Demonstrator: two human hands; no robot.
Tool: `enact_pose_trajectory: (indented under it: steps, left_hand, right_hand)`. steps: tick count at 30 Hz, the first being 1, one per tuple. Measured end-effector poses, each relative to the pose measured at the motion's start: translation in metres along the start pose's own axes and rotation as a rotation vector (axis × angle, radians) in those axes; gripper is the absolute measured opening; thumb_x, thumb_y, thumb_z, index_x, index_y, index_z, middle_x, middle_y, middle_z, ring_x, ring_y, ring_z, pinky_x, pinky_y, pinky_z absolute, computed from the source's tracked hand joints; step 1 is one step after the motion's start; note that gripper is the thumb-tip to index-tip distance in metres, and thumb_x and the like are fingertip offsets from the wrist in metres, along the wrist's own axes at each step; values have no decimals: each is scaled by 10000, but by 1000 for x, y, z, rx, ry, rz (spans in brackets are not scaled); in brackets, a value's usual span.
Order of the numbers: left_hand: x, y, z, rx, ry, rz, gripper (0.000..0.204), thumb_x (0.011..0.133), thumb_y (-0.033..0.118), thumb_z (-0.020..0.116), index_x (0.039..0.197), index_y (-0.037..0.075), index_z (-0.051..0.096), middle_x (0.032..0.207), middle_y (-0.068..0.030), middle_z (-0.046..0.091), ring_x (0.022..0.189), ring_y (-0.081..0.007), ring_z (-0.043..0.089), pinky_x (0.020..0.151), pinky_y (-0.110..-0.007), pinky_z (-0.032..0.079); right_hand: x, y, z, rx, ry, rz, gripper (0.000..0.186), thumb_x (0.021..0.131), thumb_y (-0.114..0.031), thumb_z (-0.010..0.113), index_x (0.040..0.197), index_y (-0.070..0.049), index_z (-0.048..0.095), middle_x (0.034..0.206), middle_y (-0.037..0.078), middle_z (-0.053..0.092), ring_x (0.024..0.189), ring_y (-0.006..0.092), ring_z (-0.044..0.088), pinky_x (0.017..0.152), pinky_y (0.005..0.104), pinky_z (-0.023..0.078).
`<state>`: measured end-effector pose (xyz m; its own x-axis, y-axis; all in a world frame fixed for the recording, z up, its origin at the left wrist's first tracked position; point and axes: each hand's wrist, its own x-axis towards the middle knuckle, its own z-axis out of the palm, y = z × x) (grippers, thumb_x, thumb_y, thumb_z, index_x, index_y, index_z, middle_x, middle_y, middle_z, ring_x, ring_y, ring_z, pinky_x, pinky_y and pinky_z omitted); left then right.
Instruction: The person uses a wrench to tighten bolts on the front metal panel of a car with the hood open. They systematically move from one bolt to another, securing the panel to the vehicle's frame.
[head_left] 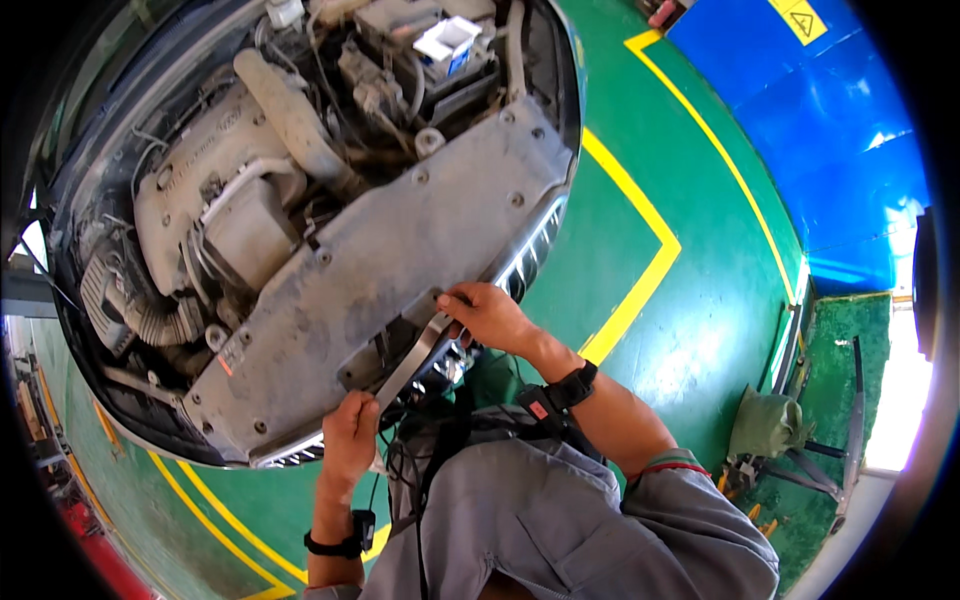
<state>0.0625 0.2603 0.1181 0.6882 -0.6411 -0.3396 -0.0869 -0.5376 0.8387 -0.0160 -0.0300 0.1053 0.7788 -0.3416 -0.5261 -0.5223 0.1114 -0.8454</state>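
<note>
A flat, silvery strip point(412, 362) slants across the front edge of the grey plastic cover point(410, 235) in the open engine bay. My left hand point(350, 438) is closed round the strip's lower end, thumb on top. At the upper end my right hand point(487, 316) is also closed, its fingers bent over the strip and touching the cover's front edge. The fingers' undersides are hidden. Just behind the strip, a dark recess point(365, 365) shows in the cover. I cannot tell whether the strip is fixed to the car.
The engine point(220, 180), with its hoses, lies beyond the cover. A white, square-topped container point(447, 42) rests near the battery area. Dark cables point(415, 470) hang at my waist. Yellow lines point(640, 290) mark the green floor; a blue panel point(810, 120) stands at the right.
</note>
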Motion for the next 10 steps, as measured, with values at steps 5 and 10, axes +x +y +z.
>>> enact_pose_trajectory:
  steps: [5, 10]
  left_hand:
    - [-8, -4, 4, -198, 93, -103, 148, 1003, 118, 576, 893, 22, 600, 633, -21, 545, 567, -106, 495, 541, -275, 399]
    - [-29, -5, 32, -603, 269, -269, 152, 983, 197, 643, 942, 58, 601, 692, -3, 580, 586, -119, 521, 551, -258, 402]
  right_hand:
    - [66, -25, -95, 189, 297, -6, 318, 983, -300, 624, 976, 18, 642, 748, 35, 605, 603, 129, 557, 543, 304, 482]
    - [163, -84, -168, 577, 259, -71, 254, 970, -248, 607, 1051, -10, 642, 824, 33, 612, 683, 156, 580, 602, 312, 517]
